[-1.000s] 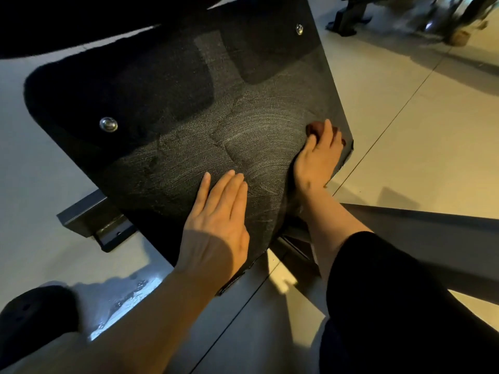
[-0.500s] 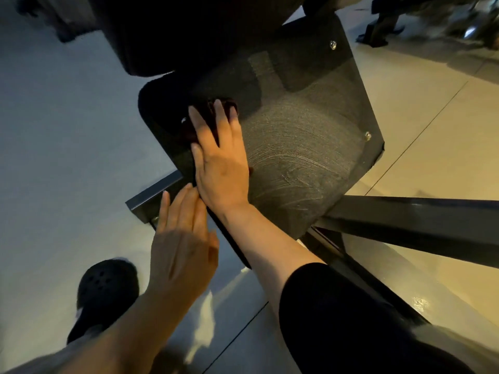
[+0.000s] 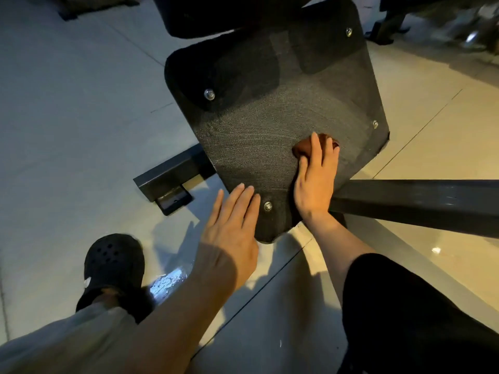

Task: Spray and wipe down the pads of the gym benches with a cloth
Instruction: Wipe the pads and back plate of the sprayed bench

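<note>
Right hand [image 3: 316, 182] presses flat, fingers straight, on brown cloth [image 3: 303, 147] against pad [image 3: 259, 136]. Left hand [image 3: 229, 233] flat, fingertips touching pad's near edge. No readable writing.

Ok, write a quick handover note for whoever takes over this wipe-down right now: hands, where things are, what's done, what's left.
Right hand: flat, fingers straight, pressing the brown cloth onto the black textured pad, near its lower right part.
Left hand: open, fingers straight, fingertips on the pad's near edge beside a bolt, holding nothing.
Done: faint wipe streaks show across the pad's middle.
Left: the upper part lies in shadow, so I cannot tell if it has been wiped. No spray bottle in view; find it before the next pad.
</note>
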{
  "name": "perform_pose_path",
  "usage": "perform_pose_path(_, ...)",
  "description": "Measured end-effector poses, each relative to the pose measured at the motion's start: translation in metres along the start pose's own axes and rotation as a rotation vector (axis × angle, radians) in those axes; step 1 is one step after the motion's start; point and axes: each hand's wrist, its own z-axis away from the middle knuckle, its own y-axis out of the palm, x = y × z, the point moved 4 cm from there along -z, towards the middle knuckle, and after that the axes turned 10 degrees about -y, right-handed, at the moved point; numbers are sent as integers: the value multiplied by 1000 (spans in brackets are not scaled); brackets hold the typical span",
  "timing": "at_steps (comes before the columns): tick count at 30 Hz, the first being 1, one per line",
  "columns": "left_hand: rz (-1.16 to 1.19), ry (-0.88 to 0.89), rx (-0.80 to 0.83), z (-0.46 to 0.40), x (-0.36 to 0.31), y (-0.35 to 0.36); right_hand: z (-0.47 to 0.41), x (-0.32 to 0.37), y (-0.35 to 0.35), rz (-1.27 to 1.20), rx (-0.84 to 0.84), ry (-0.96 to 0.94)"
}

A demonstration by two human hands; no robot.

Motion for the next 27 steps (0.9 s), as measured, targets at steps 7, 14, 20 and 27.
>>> perform_pose_path(7, 59, -123, -25, -8, -11, 11, 14, 72, 21, -72, 214, -526)
perform_pose_path(14, -15, 30, 17, -10, -16, 21, -20, -43, -9, -35, -47, 114)
perform_pose_path(20, -35, 15, -6, -11, 7, 11, -10, -9, 3, -48, -128, 242)
perform_pose_path(27, 76, -124, -129, -4, 37, -9, 18, 126, 42, -78, -9, -215)
